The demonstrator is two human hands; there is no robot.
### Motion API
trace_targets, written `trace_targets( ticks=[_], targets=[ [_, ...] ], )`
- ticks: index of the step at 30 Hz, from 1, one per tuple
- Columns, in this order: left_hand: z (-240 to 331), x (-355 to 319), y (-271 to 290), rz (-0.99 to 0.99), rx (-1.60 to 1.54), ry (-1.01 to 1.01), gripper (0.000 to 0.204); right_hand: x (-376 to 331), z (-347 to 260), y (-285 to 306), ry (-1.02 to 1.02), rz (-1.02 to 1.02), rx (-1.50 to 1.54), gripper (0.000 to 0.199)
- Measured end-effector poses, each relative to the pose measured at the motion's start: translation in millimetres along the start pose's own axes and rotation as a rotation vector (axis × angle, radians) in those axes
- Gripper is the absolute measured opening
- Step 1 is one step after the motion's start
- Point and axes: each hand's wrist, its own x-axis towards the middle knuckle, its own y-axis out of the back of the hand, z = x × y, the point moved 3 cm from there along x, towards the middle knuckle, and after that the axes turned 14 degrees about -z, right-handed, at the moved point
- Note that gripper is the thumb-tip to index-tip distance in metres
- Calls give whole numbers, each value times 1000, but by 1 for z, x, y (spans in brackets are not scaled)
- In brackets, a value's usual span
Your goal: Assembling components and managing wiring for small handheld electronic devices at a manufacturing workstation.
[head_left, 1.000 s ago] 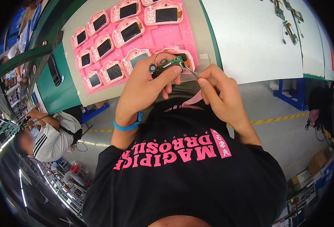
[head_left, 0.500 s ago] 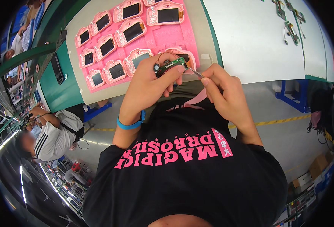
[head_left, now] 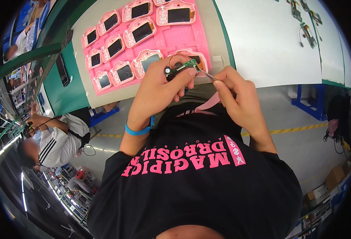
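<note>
My left hand is closed on a small green circuit board, with a round black camera module at its left end and a thin wire looping above. Between the thumb and fingers of my right hand is a pair of metal tweezers. Their tips reach the right end of the board; whether they pinch anything there is too small to tell. Just beyond my hands, a pink camera-shaped casing lies partly hidden behind the board.
Several pink casings with dark screens stand in rows on a pink foam tray. Loose circuit boards lie on the white tabletop at right. A black phone-like slab rests on the green surface at left. A co-worker sits further left.
The view has shifted slightly, so the tray and casings appear a little to the right. The board has turned a little in my left hand; the tweezers stay at its right end.
</note>
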Motion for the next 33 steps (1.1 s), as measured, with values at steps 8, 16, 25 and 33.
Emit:
trace_targets(
  ticks=[8,16,25,33],
  targets=[
    [0,1,3,5,39,-15,17,4,-2,1,-20,-29,-9,3],
    [-3,14,3,155,258,-174,14,-1,-9,-3,-71,-37,54,3],
    [24,6,13,-190,1,1,46,4,-28,5,85,139,-163,35],
    [15,-15,27,-90,-13,12,45,43,-20,-6,223,111,-278,29]
  ],
)
